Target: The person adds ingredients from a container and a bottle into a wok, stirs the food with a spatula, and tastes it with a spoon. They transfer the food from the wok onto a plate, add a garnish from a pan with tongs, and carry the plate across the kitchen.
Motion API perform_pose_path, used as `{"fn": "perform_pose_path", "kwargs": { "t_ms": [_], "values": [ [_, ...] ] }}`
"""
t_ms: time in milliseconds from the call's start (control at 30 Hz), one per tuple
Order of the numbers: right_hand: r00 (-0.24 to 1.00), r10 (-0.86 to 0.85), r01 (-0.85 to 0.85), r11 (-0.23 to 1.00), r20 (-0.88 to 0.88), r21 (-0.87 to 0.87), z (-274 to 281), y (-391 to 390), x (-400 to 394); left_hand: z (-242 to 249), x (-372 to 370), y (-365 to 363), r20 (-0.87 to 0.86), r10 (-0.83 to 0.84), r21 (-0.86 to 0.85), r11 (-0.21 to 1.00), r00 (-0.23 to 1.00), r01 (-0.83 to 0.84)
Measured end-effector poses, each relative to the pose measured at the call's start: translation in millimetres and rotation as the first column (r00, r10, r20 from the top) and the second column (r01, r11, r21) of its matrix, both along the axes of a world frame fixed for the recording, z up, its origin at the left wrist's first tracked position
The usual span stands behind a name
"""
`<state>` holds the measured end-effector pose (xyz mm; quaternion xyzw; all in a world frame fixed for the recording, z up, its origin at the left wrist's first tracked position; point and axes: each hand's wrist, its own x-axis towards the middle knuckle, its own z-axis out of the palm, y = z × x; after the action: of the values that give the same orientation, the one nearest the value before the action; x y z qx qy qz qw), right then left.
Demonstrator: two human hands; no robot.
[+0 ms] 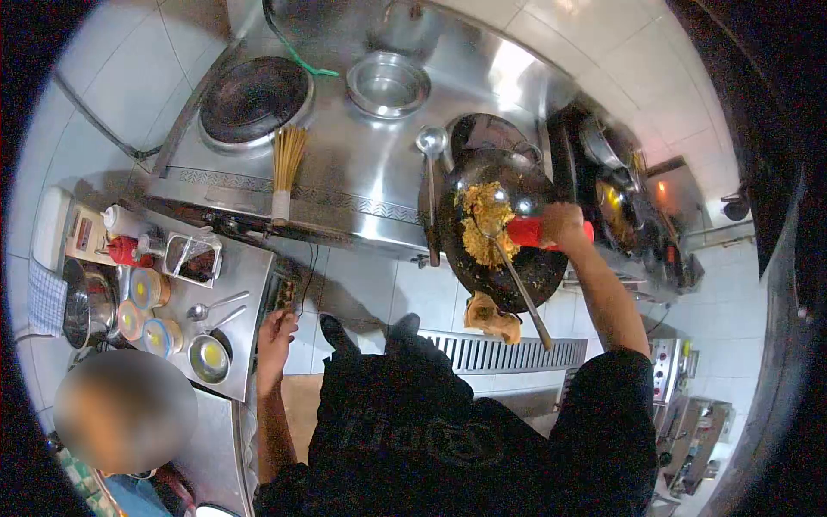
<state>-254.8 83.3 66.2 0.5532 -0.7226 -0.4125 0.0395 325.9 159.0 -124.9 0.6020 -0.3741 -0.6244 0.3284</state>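
Stovetop (345,168) steel | floor (422,293) tiled | right grip (562,227) clamped on red object (524,232) over wok (536,185) | left grip (276,336): cannot tell

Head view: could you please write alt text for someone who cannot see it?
A person's right hand holds a red object over a dark wok of yellowish food, where a ladle rests; the left hand is beside a steel counter.

We see a loose blk top (370,482) w/ a short R slv (603,388) ending approx. near the elbow, faint grey lettering (370,431) + a rounded logo (465,444) across it, too dim to read, bare forearms (616,297), and dk shoes (338,333) below.
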Motion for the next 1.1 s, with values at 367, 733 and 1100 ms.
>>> {"fn": "perform_pose_path", "kwargs": {
  "t_ms": [367, 733, 1100],
  "values": [
    [0.991, -0.135, 0.137, 0.964, -0.026, 0.230, -37.6, -7.2, -3.6, -7.8, 7.8, 6.6, -0.061, -0.024, -0.057, 0.998, 0.998, 0.021],
    [0.996, -0.065, 0.068, 0.997, -0.068, 0.037, -5.1, -25.7, 14.8, -3.9, 7.4, 10.2, -0.049, 0.023, 0.006, 1.000, 0.999, -0.023],
    [0.912, -0.308, 0.293, 0.951, 0.270, 0.096, -3.5, 21.6, -1.3, -2.6, -1.9, 11.5, -0.010, 0.041, -0.009, 0.999, 0.999, -0.041]
  ]
}}
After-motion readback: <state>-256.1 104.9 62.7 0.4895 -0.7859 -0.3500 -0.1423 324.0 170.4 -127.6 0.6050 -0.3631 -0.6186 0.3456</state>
